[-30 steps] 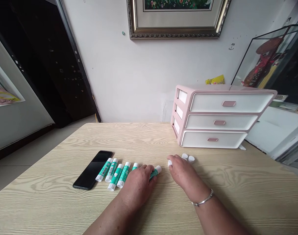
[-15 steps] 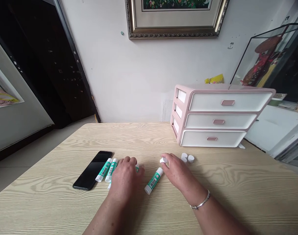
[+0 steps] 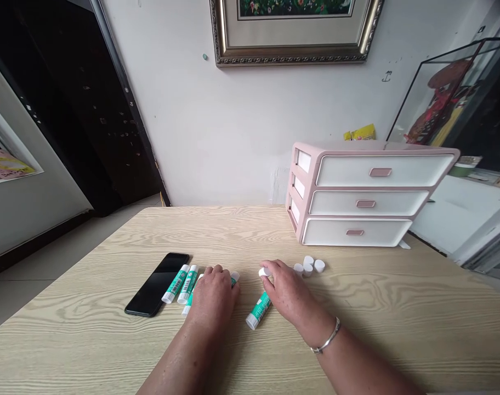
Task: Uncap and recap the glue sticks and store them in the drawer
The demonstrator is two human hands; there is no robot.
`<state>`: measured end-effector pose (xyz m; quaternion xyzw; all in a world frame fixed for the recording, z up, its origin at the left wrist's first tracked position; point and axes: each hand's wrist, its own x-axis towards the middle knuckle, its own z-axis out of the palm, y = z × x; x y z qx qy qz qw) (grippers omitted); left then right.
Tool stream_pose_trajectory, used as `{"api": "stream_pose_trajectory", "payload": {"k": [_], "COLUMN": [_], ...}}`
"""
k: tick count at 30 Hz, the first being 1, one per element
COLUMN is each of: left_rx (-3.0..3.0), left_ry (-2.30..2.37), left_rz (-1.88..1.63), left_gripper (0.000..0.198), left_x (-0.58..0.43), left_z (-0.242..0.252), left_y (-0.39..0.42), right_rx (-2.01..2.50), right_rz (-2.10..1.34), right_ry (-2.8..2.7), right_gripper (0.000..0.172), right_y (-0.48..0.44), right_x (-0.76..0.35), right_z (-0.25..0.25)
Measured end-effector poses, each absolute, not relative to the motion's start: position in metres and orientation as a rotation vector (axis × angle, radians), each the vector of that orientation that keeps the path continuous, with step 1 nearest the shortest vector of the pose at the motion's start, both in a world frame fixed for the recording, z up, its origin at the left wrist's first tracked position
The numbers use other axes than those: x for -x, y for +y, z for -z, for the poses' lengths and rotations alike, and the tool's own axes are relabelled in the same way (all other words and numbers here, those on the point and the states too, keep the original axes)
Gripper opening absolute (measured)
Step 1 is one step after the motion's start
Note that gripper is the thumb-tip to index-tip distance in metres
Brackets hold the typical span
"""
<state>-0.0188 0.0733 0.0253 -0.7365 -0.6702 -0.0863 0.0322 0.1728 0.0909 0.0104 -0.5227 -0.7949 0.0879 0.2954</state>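
My left hand (image 3: pixel 212 293) is curled palm-down over a green-and-white glue stick (image 3: pixel 234 278), whose white end shows beside the thumb. Another glue stick (image 3: pixel 189 305) is partly hidden under that hand, and two more glue sticks (image 3: pixel 182 283) lie just left of it. Between thumb and fingers, my right hand (image 3: pixel 289 288) pinches a white cap (image 3: pixel 265 271). Below it a separate glue stick (image 3: pixel 258 311) lies slanted on the table, its upper end covered by the hand. Several loose white caps (image 3: pixel 308 269) are grouped right of my right hand.
A black phone (image 3: pixel 155 286) lies left of the glue sticks on the wooden table (image 3: pixel 89 340). At the back right stands a pink-and-white drawer unit (image 3: pixel 357 203) with a yellow packet (image 3: pixel 361 133) behind its top. A framed picture (image 3: pixel 295 57) hangs on the wall.
My right hand has shifted slightly left with the cap, now covering the upper end of the lone glue stick. Another loose cap has come into view. More of the glue stick under my left hand shows.
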Motion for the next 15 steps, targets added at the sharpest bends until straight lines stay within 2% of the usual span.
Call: {"api": "stream_pose_trajectory", "payload": {"k": [7, 15], "left_rx": [2.456, 2.804], "left_ry": [-1.952, -1.964], "left_rz": [0.707, 1.36], "left_gripper": [0.025, 0.036], "left_x": [0.014, 0.012], "left_z": [-0.026, -0.014], "left_y": [0.073, 0.075], "right_rx": [1.328, 1.031], "right_rz": [-0.303, -0.803], "right_ry": [-1.964, -1.589], "right_gripper": [0.027, 0.035], "right_y": [0.097, 0.097], "right_x": [-0.175, -0.173], "right_z": [-0.005, -0.011]}}
